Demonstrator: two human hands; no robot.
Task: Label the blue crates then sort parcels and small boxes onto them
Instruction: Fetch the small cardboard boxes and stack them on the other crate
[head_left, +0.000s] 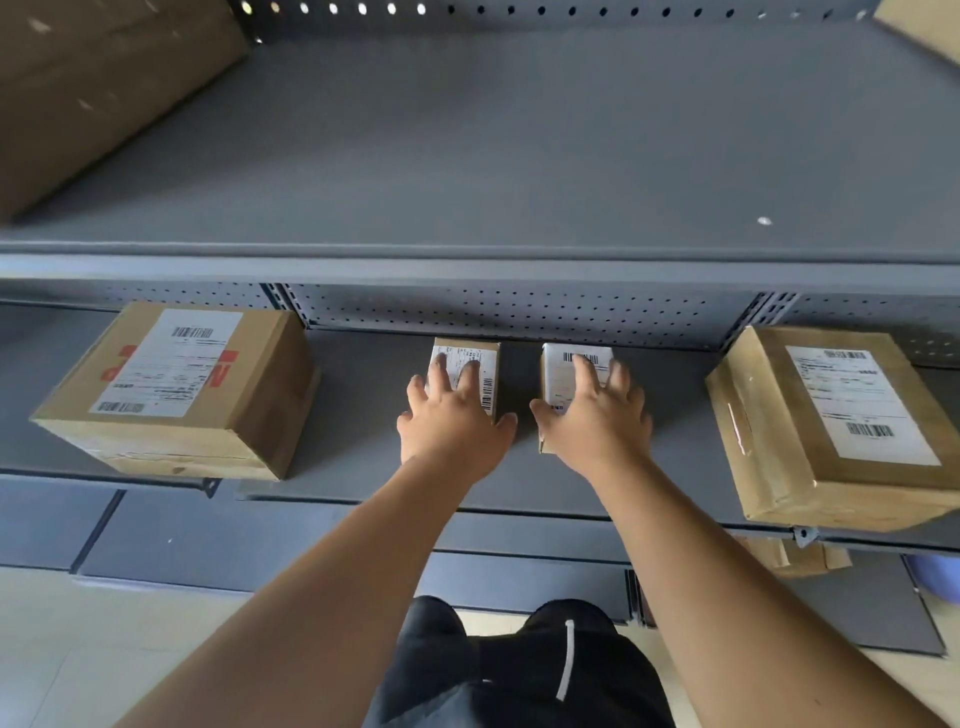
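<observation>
Left grip (452, 421) lies on the left box (489, 376), right grip (597, 421) on the right box (558, 371), both boxes running lengthwise away. Fingers spread flat on top, not clamped.

The shelf (363, 415) around both hands is smooth, matt grey metal. Under the left hand (452, 431) and right hand (597, 421), the left small box (488, 364) and right small box (556, 371) are matt brown cardboard with white paper labels. The parcel (774, 467) right of the right hand bears glossy tape (740, 423).
</observation>
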